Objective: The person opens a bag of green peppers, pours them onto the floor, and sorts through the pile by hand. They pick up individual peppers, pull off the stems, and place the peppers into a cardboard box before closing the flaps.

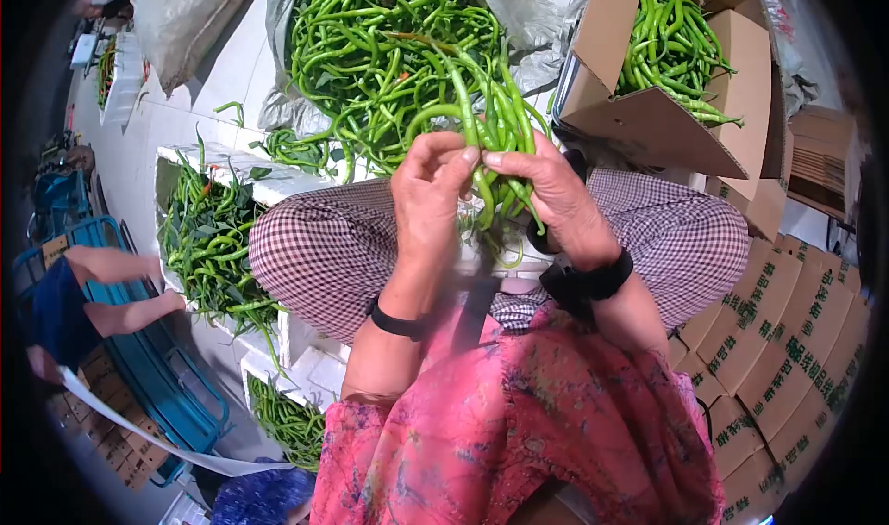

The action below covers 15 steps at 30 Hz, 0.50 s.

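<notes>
Both my hands meet in front of my lap over a bunch of long green chili peppers [505, 108]. My right hand [553, 187] is closed round the bunch, with its thumb on top and pepper ends poking out below. Thumb and fingers of my left hand [431, 187] pinch one green chili pepper [469, 108] beside the bunch; the two thumbs almost touch. Just beyond my hands, a big heap of green chili peppers [370, 53] lies in an open grey-white sack [278, 25].
Right of the heap, an open cardboard box [681, 131] holds more peppers. White foam boxes [278, 187] with peppers stand at left, near another person's legs [130, 289] and a blue metal frame [167, 368]. Printed cartons [787, 340] lie at right. A full sack [181, 25] sits upper left.
</notes>
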Tool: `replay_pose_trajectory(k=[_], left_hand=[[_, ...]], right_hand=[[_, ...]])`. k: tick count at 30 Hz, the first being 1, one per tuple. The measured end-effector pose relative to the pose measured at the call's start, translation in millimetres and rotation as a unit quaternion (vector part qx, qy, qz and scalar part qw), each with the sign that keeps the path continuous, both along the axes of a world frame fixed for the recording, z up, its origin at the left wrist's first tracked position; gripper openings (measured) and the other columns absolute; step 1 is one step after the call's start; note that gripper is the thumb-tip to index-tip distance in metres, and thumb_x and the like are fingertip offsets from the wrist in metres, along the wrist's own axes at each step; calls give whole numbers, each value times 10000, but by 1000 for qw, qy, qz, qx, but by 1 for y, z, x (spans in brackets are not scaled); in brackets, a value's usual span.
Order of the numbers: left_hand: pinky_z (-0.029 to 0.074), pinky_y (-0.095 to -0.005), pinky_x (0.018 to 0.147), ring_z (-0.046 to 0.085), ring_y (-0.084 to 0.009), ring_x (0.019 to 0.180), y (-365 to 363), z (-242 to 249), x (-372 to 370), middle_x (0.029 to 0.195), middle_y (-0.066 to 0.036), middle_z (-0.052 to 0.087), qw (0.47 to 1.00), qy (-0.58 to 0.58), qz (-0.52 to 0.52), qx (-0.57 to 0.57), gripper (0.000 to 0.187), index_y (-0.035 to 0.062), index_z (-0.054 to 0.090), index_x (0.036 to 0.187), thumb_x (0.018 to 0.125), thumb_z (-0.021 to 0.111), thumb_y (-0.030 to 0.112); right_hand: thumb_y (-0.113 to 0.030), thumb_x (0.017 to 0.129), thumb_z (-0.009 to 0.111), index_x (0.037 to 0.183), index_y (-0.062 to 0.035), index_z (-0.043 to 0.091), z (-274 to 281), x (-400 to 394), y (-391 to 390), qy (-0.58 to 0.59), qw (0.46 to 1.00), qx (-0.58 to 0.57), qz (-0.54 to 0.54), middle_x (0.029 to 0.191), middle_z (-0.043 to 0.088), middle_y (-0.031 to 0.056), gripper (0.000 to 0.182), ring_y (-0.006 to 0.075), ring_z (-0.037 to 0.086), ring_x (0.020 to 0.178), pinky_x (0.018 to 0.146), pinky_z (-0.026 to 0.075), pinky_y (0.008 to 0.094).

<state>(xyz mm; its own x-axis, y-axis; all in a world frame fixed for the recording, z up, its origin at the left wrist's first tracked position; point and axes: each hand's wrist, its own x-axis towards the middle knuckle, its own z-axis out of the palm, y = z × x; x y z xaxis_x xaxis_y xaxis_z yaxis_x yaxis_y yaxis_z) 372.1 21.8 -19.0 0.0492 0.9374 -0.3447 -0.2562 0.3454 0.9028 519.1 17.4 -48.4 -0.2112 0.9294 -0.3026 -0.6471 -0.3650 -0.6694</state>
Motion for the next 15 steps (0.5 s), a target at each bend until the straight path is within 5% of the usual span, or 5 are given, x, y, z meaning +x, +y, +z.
replay_pose_trajectory(k=[7, 15], left_hand=[[493, -220, 595, 580, -91, 698, -7, 5, 0, 852, -62, 649, 997, 71, -7, 24, 160, -4, 595, 993, 872, 661, 78], [504, -234, 617, 574, -93, 679, -7, 14, 0, 832, -29, 614, 997, 68, -45, 6, 155, -17, 619, 1001, 898, 642, 96]], right_hand=[[-62, 805, 647, 1323, 13, 426, 15, -1, -7, -47, 999, 11, 7, 1162, 570, 83, 568, 150, 541, 1072, 930, 441, 305], [-77, 800, 699, 1217, 6, 499, 25, 2, -6, -100, 994, 11, 42, 1021, 605, 48, 469, 120, 588, 927, 814, 498, 273]])
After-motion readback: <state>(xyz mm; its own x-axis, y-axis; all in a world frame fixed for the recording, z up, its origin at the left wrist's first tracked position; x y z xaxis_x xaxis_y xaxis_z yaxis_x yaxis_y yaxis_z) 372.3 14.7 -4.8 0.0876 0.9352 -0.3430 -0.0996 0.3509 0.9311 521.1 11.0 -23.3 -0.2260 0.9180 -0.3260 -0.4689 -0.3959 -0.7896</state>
